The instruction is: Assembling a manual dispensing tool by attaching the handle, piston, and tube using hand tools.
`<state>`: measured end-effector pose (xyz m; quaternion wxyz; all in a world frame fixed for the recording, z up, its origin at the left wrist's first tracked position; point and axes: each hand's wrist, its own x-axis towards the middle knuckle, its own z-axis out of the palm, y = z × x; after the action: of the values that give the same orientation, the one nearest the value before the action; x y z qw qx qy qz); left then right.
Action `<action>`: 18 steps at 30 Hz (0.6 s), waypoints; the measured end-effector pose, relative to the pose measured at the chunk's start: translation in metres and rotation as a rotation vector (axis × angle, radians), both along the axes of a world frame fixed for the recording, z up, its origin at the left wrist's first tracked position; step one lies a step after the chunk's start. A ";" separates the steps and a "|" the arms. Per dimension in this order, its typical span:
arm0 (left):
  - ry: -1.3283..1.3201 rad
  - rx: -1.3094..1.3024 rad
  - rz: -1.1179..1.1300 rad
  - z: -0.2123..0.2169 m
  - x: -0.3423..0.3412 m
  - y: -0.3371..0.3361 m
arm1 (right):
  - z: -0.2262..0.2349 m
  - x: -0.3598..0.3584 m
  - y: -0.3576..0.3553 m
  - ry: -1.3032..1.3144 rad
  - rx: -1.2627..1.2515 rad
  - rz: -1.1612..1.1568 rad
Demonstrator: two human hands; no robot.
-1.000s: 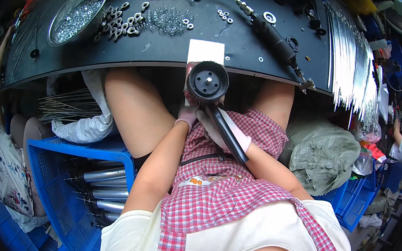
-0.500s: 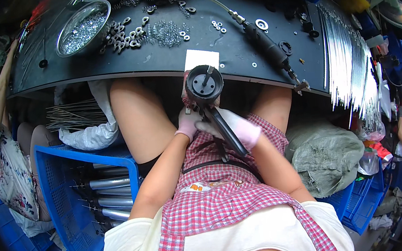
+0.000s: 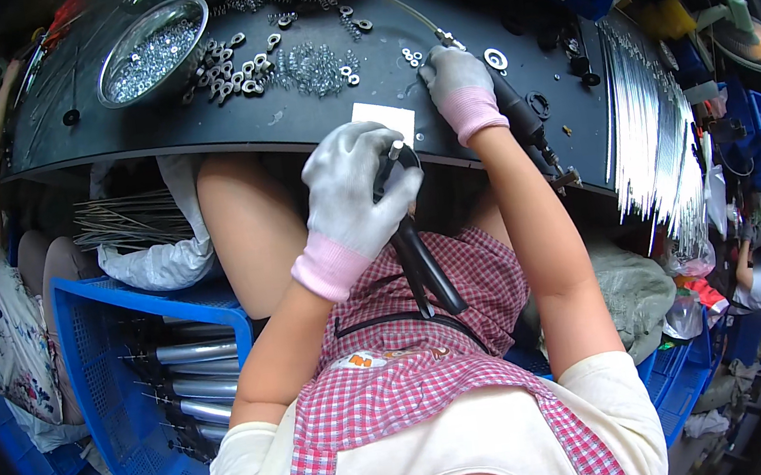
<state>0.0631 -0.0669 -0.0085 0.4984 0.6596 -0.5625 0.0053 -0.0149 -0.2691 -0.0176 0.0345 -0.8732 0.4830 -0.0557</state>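
My left hand (image 3: 351, 184), in a white glove with a pink cuff, is wrapped over the round head of a black part with long handles (image 3: 431, 269). A short metal pin sticks up between its fingers, and the hand hides most of the head. The handles point down over my lap. My right hand (image 3: 460, 88), gloved alike, is closed round the upper end of a black air screwdriver (image 3: 521, 109) lying on the bench. A hose (image 3: 391, 0) runs from the tool toward the far side. The tool's metal tip (image 3: 565, 179) reaches past the near bench edge.
On the dark bench (image 3: 292, 121) are a metal bowl of small parts (image 3: 149, 62), metal links (image 3: 235, 76), springs (image 3: 309, 67), washers and a white card (image 3: 384, 123). Thin metal rods (image 3: 654, 122) lie right. A blue crate with silver tubes (image 3: 149, 306) stands left; a co-worker sits beyond.
My right hand has left the black part and reached up and right onto the air screwdriver. The left hand has risen from beneath the part's round head to cover it.
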 end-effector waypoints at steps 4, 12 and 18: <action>0.269 0.013 -0.183 -0.020 0.002 -0.003 | 0.026 -0.021 0.011 -0.376 0.314 0.243; 0.213 -0.171 -0.164 -0.027 0.004 -0.010 | 0.101 -0.037 0.074 -0.441 0.425 0.801; 0.213 -0.164 -0.156 -0.026 0.003 -0.009 | 0.116 -0.034 0.079 -0.192 0.181 0.910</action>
<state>0.0659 -0.0760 -0.0342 0.6062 0.5680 -0.5537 -0.0574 -0.0493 -0.1901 0.0983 0.1760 -0.9804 0.0489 -0.0733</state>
